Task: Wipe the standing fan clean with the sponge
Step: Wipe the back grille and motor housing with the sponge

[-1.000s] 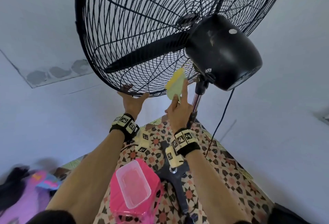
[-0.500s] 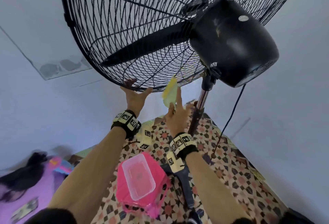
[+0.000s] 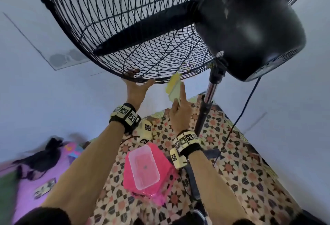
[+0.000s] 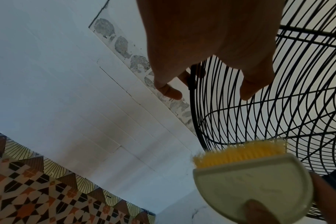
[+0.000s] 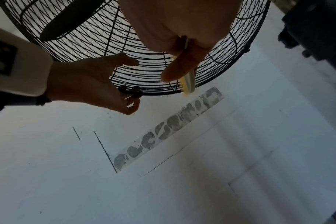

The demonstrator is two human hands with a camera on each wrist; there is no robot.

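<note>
The black standing fan's wire cage (image 3: 125, 28) fills the top of the head view, with the motor housing (image 3: 250, 28) at the right on a chrome pole (image 3: 211, 90). My left hand (image 3: 137, 89) grips the cage's bottom rim, fingers curled over it. My right hand (image 3: 180, 112) pinches the sponge (image 3: 174, 87), yellow on one face and pale on the other. Its top edge touches the bottom rim just right of the left hand. The left wrist view shows the sponge (image 4: 249, 174) against the cage (image 4: 278, 113). In the right wrist view the sponge (image 5: 188, 81) lies edge-on under my thumb.
A pink box with a clear lid (image 3: 144, 167) sits on the patterned floor mat (image 3: 250, 180) below my arms. The fan's black cord (image 3: 246, 108) hangs right of the pole. A base leg (image 3: 192, 180) runs toward me. White walls (image 3: 53, 99) stand close behind. Purple cloth (image 3: 26, 180) lies at left.
My right hand has drawn the sponge down the back grille to the bottom rim. The left hand has kept its hold on the rim. The fan now looms larger in view.
</note>
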